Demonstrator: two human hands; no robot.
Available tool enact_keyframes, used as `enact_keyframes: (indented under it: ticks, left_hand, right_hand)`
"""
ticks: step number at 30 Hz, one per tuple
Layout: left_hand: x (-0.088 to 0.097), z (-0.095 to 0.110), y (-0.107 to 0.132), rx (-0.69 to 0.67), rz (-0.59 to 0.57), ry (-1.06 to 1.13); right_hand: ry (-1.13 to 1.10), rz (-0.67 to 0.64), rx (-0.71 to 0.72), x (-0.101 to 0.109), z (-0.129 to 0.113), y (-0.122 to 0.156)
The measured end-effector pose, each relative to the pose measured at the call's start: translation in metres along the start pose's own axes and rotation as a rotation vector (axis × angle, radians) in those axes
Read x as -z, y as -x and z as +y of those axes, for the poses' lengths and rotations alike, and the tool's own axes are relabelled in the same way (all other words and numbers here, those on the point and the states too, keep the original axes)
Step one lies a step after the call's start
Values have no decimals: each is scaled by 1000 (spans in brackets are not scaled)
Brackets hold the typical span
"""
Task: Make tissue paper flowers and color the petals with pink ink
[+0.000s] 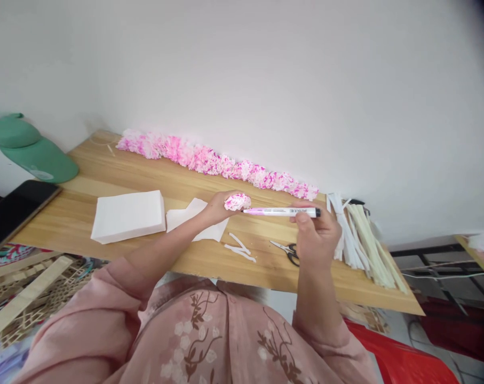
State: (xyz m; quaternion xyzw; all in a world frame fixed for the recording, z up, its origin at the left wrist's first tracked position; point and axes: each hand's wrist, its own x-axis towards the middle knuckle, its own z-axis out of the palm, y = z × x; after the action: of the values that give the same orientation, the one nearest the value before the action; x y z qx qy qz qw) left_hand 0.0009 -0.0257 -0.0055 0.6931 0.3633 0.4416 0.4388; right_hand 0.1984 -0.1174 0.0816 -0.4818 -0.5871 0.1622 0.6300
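My left hand (218,207) is closed around a small white paper flower (237,201) streaked with pink, its ruffled top facing up. In my right hand (318,232) is a white and pink marker pen (276,212), held level with its tip pointing left at the flower's lower edge; I cannot tell whether it touches. Below the right hand lie black-handled scissors (288,250), partly hidden by it. White paper sheets (196,213) rest under my left hand and forearm. Narrow white paper strips (240,248) lie between the hands on the wooden table (261,266).
Along the wall runs a row of pink and white paper flowers (209,160). A white paper stack (128,216), a black phone (20,208) and a green visor cap (36,149) are to the left. Bundled white strips (346,234) and cream strips (372,248) lie at the right.
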Motion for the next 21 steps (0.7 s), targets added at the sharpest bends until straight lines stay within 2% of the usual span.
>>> enact_keyframes:
  ticks: [14, 17, 21]
  left_hand:
    - [3, 4, 1, -2, -43, 49]
    - [3, 5, 1, 11, -27, 18]
    - [3, 8, 1, -44, -40, 18]
  right_hand:
    - [101, -84, 30, -10, -1, 2]
    - [38, -33, 44, -7, -3, 0]
    - [-48, 51, 59, -2, -8, -6]
